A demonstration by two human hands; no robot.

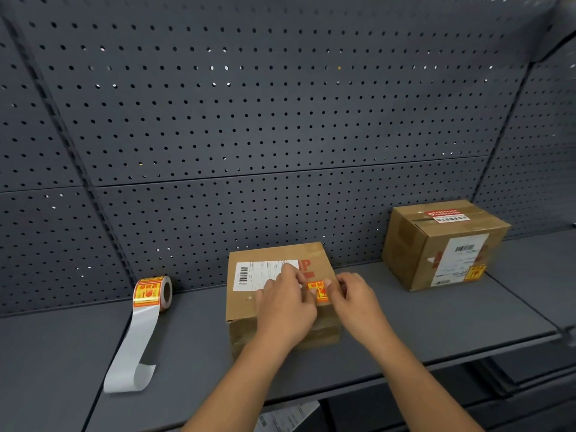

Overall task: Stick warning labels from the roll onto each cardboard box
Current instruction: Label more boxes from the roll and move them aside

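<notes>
Two cardboard boxes sit on the grey metal shelf. The farther box, off to the right, already carries a yellow sticker on the low corner of its front face. The nearer box is the one being worked on. A yellow-and-red warning label lies on its top, right of the white shipping label, between the two hands.

The left hand rests flat on the lid, fingers relaxed and spread toward the shipping label, its thumb side touching the sticker's left edge. The right hand has bent fingers over the sticker's right edge; whether they pinch it or merely press it I cannot tell.

To do this well, I'd say smooth from the stuck edge outward so no bubble or crease is trapped, then rub down the corners.

The label roll stands on edge well to the left, its bare backing strip trailing forward.
</notes>
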